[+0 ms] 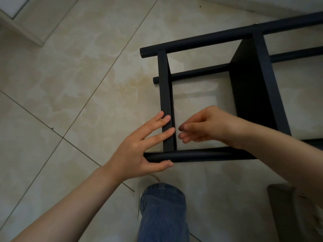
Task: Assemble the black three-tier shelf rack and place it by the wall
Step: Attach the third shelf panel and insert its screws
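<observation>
Head view: we look down at our own two arms over a tiled floor [70, 84].
Rack: the black shelf rack [206, 41] lies on its side on the floor, right of centre, its poles running off toward the right edge.
End shelf: the end panel [165, 88] stands on edge between the far pole and the near pole [201, 155].
Middle shelf: a second panel [251, 88] stands on edge further right.
Left hand: our left hand [139, 151] is spread wide, straight fingers [164, 135] laid across the end panel's edge, thumb [162, 165] along the near pole's outer side.
Right hand: our right hand [206, 126] reaches into the rack, bent fingertips close to the end panel's inner face; they are in shadow, so we cannot tell whether they pinch anything.
Below: a leg in blue jeans [162, 212] and a pale shoe [139, 189] stand just beside the near pole.
Corner: a pale skirting edge [21, 23] crosses the top left.
</observation>
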